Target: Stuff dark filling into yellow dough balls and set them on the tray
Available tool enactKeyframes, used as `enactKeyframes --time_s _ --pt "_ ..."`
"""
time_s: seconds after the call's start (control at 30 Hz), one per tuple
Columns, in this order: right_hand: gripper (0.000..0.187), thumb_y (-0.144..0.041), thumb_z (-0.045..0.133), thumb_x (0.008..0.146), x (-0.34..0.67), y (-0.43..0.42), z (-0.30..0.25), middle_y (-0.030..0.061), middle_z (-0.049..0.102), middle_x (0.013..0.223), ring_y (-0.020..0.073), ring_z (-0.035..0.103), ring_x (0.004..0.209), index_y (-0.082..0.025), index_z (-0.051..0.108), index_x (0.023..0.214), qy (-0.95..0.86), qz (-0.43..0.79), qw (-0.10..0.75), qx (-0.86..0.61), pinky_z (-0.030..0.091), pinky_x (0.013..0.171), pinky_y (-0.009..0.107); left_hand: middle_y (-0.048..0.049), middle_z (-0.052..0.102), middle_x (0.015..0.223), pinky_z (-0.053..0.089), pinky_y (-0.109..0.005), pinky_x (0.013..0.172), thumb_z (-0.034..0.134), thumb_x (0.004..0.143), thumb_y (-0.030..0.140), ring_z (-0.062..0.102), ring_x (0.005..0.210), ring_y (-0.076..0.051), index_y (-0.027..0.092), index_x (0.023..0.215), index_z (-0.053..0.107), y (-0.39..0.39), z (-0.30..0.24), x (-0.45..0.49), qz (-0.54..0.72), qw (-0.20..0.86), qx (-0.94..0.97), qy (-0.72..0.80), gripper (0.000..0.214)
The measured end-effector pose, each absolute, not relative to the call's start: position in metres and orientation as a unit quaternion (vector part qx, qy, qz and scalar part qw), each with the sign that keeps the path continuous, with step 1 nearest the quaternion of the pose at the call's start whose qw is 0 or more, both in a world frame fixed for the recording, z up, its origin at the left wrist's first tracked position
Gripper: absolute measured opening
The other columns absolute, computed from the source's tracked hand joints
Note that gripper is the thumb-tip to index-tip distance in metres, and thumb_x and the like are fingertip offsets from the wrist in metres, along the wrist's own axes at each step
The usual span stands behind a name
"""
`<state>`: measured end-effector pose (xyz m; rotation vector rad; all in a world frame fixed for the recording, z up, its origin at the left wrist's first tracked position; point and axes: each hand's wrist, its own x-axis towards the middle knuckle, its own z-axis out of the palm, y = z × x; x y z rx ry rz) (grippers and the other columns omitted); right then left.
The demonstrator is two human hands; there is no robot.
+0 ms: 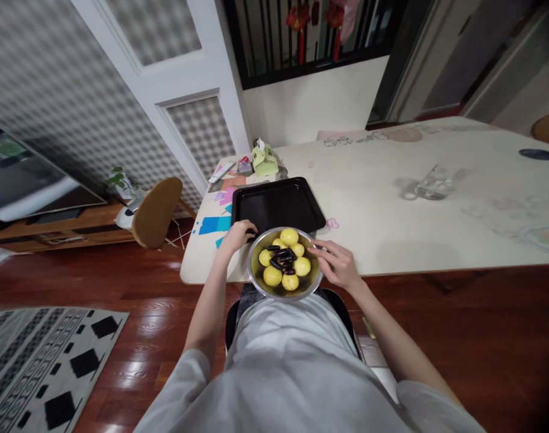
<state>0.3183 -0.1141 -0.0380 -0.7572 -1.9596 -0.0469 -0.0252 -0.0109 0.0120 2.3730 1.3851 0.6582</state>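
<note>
A steel bowl (255, 278) at the front table edge, close to my body, holds several yellow round fruits (302, 266) with several glossy black oblong pieces (283, 257) heaped in the middle. My right hand (340, 263) is at the bowl's right side, fingers reaching over its rim. Just beyond the bowl lies a black rectangular tray (274, 204). My left hand (239, 236) is at the tray's near left edge, beside the bowl, its fingers curled together. Something dark shows at those fingertips; I cannot tell whether it is the tray's edge or a separate piece.
On the pale table (368, 210), a green tissue holder (264, 159) and a white remote (222, 172) sit behind the tray. A clear glass (434, 183) stands to the right. A wooden chair (157, 212) is off the table's left end.
</note>
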Motion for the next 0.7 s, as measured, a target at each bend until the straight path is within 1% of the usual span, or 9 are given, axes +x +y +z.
enactKeyframes --time_s 0.17,0.3,0.37,0.53,0.63,0.7 --pt "0.031 -0.017 0.052 0.100 0.318 -0.114 -0.037 0.0121 0.076 0.123 0.0232 0.074 0.099 -0.022 0.074 0.122 -0.809 -0.028 0.500 -0.309 0.063 0.081 0.039 -0.0054 0.066 0.093 0.058 -0.037 0.087 0.066 0.079 0.000 0.066 0.088 -0.021 0.018 0.087 0.069 -0.017 0.013 -0.024 0.247 0.148 0.825 0.487 0.019" --pt "0.031 -0.020 0.051 0.101 0.318 -0.114 -0.039 0.0113 0.076 0.123 0.0231 0.074 0.099 -0.023 0.075 0.121 -0.807 -0.015 0.495 -0.322 0.064 0.082 0.040 -0.0052 0.061 0.097 0.060 -0.033 0.079 0.061 0.085 0.004 0.063 0.085 -0.019 0.018 0.091 0.063 -0.026 0.015 -0.022 0.290 0.160 0.815 0.476 0.016" --pt "0.032 -0.021 0.050 0.102 0.318 -0.114 -0.039 0.0110 0.077 0.123 0.0235 0.075 0.100 -0.024 0.075 0.121 -0.807 -0.014 0.491 -0.327 0.064 0.083 0.040 -0.0051 0.060 0.099 0.061 -0.032 0.078 0.059 0.088 0.007 0.062 0.086 -0.018 0.019 0.093 0.062 -0.034 0.019 -0.019 0.330 0.174 0.804 0.463 0.013" --pt "0.033 -0.020 0.051 0.101 0.319 -0.114 -0.040 0.0113 0.076 0.124 0.0240 0.074 0.102 -0.024 0.075 0.124 -0.807 -0.014 0.497 -0.318 0.064 0.083 0.039 -0.0079 0.062 0.112 0.063 -0.032 0.083 0.056 0.096 0.012 0.065 0.098 -0.019 0.020 0.102 0.062 -0.070 0.041 -0.006 0.386 0.168 0.798 0.431 0.012" --pt "0.035 -0.020 0.052 0.100 0.320 -0.114 -0.040 0.0107 0.076 0.125 0.0242 0.074 0.103 -0.025 0.074 0.127 -0.808 -0.009 0.495 -0.319 0.064 0.084 0.040 -0.0096 0.064 0.119 0.062 -0.033 0.087 0.055 0.100 0.015 0.066 0.104 -0.020 0.021 0.106 0.063 -0.100 0.058 0.003 0.375 0.157 0.820 0.404 0.012" --pt "0.036 -0.020 0.052 0.100 0.320 -0.114 -0.039 0.0103 0.076 0.125 0.0242 0.074 0.103 -0.026 0.074 0.127 -0.809 -0.004 0.492 -0.321 0.065 0.085 0.040 -0.0102 0.064 0.124 0.061 -0.037 0.095 0.054 0.103 0.016 0.066 0.112 -0.022 0.022 0.107 0.063 -0.119 0.066 0.009 0.352 0.147 0.838 0.390 0.012"
